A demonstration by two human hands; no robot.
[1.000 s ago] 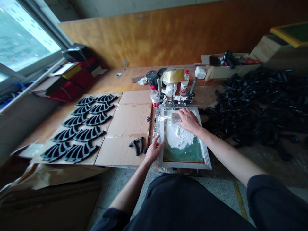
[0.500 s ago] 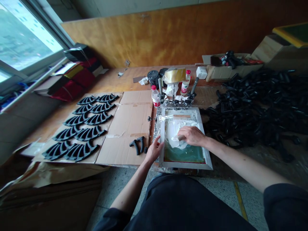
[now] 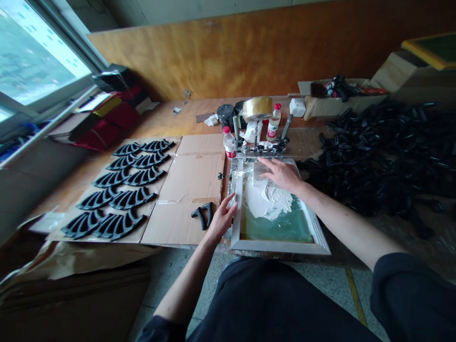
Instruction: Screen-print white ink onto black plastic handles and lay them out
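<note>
A metal-framed screen (image 3: pixel 280 246) with a green mesh lies before me, clamped at its far edge. Thick white paste (image 3: pixel 269 202) covers the middle of the mesh. My right hand (image 3: pixel 281 175) is over the far part of the frame, fingers spread, with nothing visible in it. Beside the frame's left edge is my left hand (image 3: pixel 223 216), fingers apart and empty. Two black curved handles (image 3: pixel 203 216) lie on the cardboard just left of it.
Rows of black curved parts (image 3: pixel 133 175) lie on cardboard (image 3: pixel 188 178) at the left. Bottles (image 3: pixel 273 122), a tape roll (image 3: pixel 257 108) and black tubs (image 3: pixel 225 115) stand behind the clamps. A large heap of black parts (image 3: pixel 384 156) covers the right side.
My right hand has moved from the paste toward the far edge and opened. The frame's near edge appears larger and shifted right. My left hand has opened slightly beside the frame.
</note>
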